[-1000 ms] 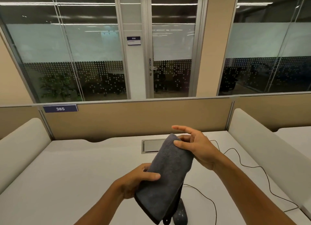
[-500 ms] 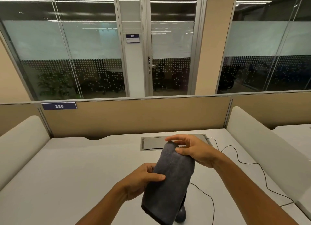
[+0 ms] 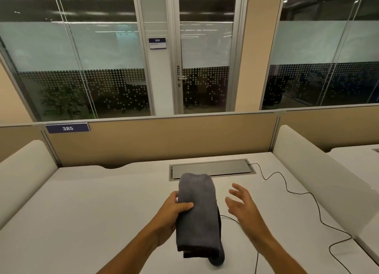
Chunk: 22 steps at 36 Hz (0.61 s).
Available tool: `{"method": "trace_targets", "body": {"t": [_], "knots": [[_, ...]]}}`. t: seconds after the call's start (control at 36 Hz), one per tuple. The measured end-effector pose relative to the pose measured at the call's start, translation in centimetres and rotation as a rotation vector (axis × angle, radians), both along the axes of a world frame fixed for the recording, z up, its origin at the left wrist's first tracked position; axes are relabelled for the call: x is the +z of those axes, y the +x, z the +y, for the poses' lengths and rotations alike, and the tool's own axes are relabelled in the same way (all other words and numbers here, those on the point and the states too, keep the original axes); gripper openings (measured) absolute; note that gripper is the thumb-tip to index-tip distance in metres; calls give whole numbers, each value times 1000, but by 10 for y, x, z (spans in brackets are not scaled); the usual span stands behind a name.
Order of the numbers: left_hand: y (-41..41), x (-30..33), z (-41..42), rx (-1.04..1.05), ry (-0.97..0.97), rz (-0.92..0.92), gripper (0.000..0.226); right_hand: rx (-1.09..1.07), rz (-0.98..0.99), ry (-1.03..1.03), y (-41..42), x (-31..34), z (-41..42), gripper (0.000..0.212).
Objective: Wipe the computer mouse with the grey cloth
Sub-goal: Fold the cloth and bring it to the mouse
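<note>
A folded grey cloth (image 3: 198, 214) is held upright above the white desk (image 3: 86, 208) by my left hand (image 3: 172, 212), which grips its left edge with the thumb across the front. My right hand (image 3: 241, 204) hovers just right of the cloth, fingers spread, holding nothing. The dark computer mouse (image 3: 217, 260) lies on the desk behind the cloth's lower end; only its rounded near end shows. Its black cable (image 3: 231, 218) comes out to the right.
A grey cable hatch (image 3: 211, 169) is set in the desk behind the cloth. A second black cable (image 3: 315, 204) runs from it along the right side. Beige partitions (image 3: 164, 138) and white side dividers (image 3: 320, 171) enclose the desk.
My right hand has let go of the cloth's top and moved off to the right, open. The left hand now holds the cloth alone, and the cloth stands more upright.
</note>
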<state>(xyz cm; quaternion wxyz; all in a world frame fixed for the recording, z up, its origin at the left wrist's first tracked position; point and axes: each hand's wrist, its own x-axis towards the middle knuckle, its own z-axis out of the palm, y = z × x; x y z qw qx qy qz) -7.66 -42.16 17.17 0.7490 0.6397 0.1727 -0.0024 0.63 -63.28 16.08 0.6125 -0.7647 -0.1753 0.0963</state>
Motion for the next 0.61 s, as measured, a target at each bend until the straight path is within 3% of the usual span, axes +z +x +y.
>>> {"method": "trace_targets", "body": {"t": [0.11, 0.19, 0.28, 0.44, 0.61], "knots": [[3, -7, -2, 8, 5, 53, 50, -20, -551, -66, -31, -17, -6, 53], [6, -14, -2, -84, 115, 83, 49, 47, -725, -142, -43, -22, -11, 56], [5, -15, -6, -234, 292, 82, 39, 107, -784, -270, -48, -23, -12, 53], [12, -12, -21, -528, 717, 105, 36, 384, -840, -710, -49, -10, -8, 80], [12, -19, -32, -700, 868, 158, 56, 423, -641, -767, -54, -6, -14, 89]]}}
